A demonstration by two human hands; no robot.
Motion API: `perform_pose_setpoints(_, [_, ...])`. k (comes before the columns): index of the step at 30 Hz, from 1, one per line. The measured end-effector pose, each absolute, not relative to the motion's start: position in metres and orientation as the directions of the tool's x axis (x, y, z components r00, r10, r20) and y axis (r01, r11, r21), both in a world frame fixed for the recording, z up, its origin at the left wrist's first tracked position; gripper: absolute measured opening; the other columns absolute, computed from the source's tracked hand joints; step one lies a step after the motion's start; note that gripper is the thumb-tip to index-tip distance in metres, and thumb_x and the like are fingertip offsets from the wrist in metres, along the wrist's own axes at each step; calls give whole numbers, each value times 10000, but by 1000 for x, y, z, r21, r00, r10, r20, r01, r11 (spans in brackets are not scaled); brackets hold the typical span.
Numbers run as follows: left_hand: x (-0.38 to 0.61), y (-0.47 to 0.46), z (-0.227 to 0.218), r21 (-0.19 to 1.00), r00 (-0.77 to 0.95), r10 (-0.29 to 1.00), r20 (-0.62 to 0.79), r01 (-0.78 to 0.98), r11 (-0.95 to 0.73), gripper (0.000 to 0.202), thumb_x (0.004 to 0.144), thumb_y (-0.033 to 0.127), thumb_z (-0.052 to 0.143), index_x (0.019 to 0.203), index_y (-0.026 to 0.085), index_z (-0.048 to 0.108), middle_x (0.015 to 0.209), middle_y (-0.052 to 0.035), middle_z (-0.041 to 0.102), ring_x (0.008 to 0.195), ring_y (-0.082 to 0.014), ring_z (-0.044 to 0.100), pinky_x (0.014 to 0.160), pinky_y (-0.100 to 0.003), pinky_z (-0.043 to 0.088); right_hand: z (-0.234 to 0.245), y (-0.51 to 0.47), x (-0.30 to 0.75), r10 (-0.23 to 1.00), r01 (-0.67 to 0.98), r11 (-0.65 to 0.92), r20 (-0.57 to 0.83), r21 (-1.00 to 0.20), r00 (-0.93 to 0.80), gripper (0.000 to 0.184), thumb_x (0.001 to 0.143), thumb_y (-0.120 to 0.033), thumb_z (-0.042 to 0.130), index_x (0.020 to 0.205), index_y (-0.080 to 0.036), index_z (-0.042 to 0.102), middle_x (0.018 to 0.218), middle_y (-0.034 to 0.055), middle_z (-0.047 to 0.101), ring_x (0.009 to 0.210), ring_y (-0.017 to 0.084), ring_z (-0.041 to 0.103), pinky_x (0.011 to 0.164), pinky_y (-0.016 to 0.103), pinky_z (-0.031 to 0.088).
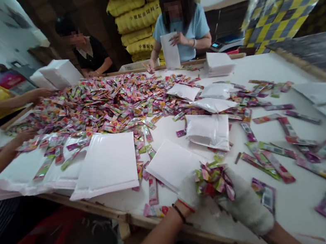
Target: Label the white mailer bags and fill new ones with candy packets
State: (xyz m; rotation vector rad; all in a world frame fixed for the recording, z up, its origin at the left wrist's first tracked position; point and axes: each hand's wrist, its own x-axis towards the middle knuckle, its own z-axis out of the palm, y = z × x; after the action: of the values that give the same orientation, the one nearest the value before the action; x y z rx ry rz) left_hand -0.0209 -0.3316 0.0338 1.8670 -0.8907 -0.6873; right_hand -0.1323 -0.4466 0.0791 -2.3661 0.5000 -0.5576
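A bunch of colourful stick sachets (pixel 214 181), green, red and purple, is gathered between my two gloved hands just inside the near table edge. My left hand (pixel 190 188), in a pale glove, presses on the bunch from the left. Its fingers are partly hidden. From the right, my right hand (pixel 243 202) wraps round the same bunch in a greyish glove. Right behind the bunch, a flat white bubble mailer (pixel 173 164) lies on the table. A filled white mailer (pixel 208 130) lies farther back. Loose sachets (pixel 279 164) are scattered to the right of my hands.
A big heap of sachets (pixel 108 100) covers the far left of the white table (pixel 269 65). Stacked mailers (pixel 104 164) lie front left. A co-worker in blue (pixel 198 19) holds a mailer opposite; two more people are at the left. A wooden rim (pixel 149 221) edges the table.
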Motion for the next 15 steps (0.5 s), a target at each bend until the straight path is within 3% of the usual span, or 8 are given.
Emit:
perform_pose_setpoints(3, [-9,-331,28,969,604,-792,-85,-134,-207,276,892,297,405,957,158,635,923,-84,679,851,-193,611,796,-320,495,68,-443,-134,-437,-224,-641,109,-734,893,528,712,-362,563,1191,-165,463,1084,152,658,992,290,642,848,429,531])
perform_pose_setpoints(5, [-3,-326,32,983,622,-778,-88,-74,-171,308,896,312,385,899,136,638,854,-80,678,801,-181,611,747,-301,494,65,-445,-133,-423,-228,-650,96,-725,901,532,717,-405,580,1182,-168,476,1081,145,662,981,285,646,845,423,530])
perform_pose_setpoints(9, [-4,-323,39,993,613,-787,-72,-29,-113,261,842,241,433,933,142,656,893,-57,695,826,-160,610,760,-264,472,69,-448,-129,-374,-235,-794,145,-560,916,483,703,-396,583,1118,-154,537,985,156,677,883,299,653,767,414,530])
perform_pose_setpoints(13, [-12,-325,39,979,695,-711,-110,-50,-200,234,829,209,430,841,145,655,783,-36,675,738,-149,582,680,-251,446,84,-449,-121,-159,-134,-919,39,-371,986,310,682,-298,554,952,-156,607,901,139,674,795,279,630,717,384,495])
perform_pose_setpoints(15, [-15,-325,39,977,731,-671,-122,-32,-213,219,846,202,433,817,148,642,782,-36,662,761,-153,577,704,-257,447,90,-451,-117,-37,-35,-947,-2,-318,999,314,644,-263,547,929,-154,622,911,135,666,798,281,613,713,392,478])
